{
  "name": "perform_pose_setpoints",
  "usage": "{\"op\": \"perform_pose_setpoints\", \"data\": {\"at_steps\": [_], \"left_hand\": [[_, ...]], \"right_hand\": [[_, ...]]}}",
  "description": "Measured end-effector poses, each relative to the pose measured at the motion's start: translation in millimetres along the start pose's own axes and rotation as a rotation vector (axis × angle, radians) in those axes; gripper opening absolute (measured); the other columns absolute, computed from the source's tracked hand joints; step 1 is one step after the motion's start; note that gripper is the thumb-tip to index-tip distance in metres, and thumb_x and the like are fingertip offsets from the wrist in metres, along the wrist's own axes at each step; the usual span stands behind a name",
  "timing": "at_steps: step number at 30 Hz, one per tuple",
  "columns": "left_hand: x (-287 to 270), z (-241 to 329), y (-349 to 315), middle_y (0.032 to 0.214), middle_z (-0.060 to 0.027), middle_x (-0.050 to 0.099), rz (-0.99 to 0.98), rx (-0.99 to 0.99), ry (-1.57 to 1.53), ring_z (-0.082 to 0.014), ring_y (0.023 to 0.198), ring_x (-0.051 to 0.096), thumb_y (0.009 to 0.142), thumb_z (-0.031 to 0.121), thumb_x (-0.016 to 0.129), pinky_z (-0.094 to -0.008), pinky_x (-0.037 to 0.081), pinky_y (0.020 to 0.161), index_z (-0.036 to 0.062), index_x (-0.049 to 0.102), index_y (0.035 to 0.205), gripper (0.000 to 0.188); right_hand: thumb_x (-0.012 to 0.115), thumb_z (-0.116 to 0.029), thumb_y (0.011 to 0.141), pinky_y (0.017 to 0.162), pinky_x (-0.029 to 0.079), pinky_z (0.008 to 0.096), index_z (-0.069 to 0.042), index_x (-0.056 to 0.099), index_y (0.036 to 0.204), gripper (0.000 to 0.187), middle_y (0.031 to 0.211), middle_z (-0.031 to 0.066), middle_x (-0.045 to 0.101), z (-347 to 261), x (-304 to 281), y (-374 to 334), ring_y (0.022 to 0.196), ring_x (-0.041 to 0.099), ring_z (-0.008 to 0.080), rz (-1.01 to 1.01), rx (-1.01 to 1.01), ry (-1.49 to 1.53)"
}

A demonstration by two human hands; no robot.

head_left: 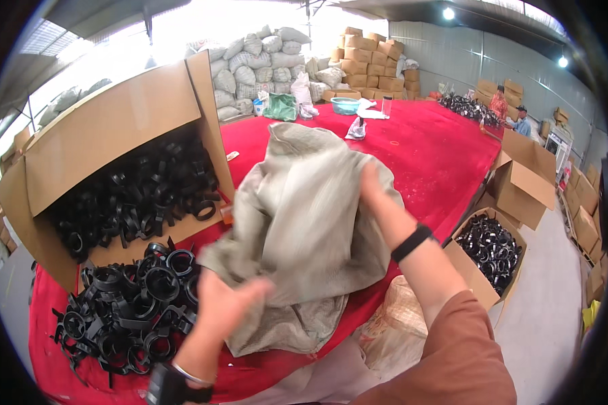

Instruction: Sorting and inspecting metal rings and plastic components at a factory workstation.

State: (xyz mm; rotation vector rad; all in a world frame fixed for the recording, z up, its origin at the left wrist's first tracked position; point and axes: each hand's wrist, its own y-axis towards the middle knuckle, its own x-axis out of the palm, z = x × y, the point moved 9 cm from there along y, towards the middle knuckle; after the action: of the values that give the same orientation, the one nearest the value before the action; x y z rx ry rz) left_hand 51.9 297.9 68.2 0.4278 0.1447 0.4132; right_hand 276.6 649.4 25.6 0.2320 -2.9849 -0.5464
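Fingers, left hand (pixel 224 304) and right hand (pixel 373 185) — blurred against beige sack (pixel 311 209), grip cannot be told; sack above red worktop (pixel 425 152), beside black ring pile (pixel 128 314); apparent step, sack handling — next move likely calls for firm hold

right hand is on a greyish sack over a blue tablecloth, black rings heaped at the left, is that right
Not blue: the head view shows a red tablecloth. The right hand is on the greyish sack, with black rings heaped at the left.
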Motion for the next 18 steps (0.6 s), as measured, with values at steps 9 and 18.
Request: {"op": "perform_pose_setpoints", "data": {"at_steps": [9, 18], "left_hand": [[-37.0, -41.1, 86.2, 0.097, -0.0094, 0.064, 0.075, -0.276, 0.080, -0.0151, 0.085, 0.060, 0.077, 0.020, 0.074, -0.0290, 0.048, 0.075, -0.0070, 0.060, 0.105, 0.041], [-31.4, -42.6, 99.2, 0.126, -0.0096, 0.051, 0.172, -0.210, -0.102, -0.0233, 0.108, 0.053, 0.074, 0.012, 0.074, -0.0361, 0.040, 0.097, 0.0007, 0.035, 0.134, 0.073]], "right_hand": [[0.053, -0.034, 0.090, 0.094, 0.043, 0.0360, -0.008, 0.047, 0.126, 0.045, 0.124, 0.0107, 0.053, -236.6, 116.9, 87.4, 0.110, 0.052, 0.0225, -0.243, -0.485, 0.373], [0.063, -0.025, 0.078, 0.081, 0.048, 0.0352, 0.001, 0.061, 0.106, 0.038, 0.105, 0.0174, 0.064, -277.7, 240.5, -38.6, 0.095, 0.061, 0.0265, -0.616, -0.236, 0.288]]}}
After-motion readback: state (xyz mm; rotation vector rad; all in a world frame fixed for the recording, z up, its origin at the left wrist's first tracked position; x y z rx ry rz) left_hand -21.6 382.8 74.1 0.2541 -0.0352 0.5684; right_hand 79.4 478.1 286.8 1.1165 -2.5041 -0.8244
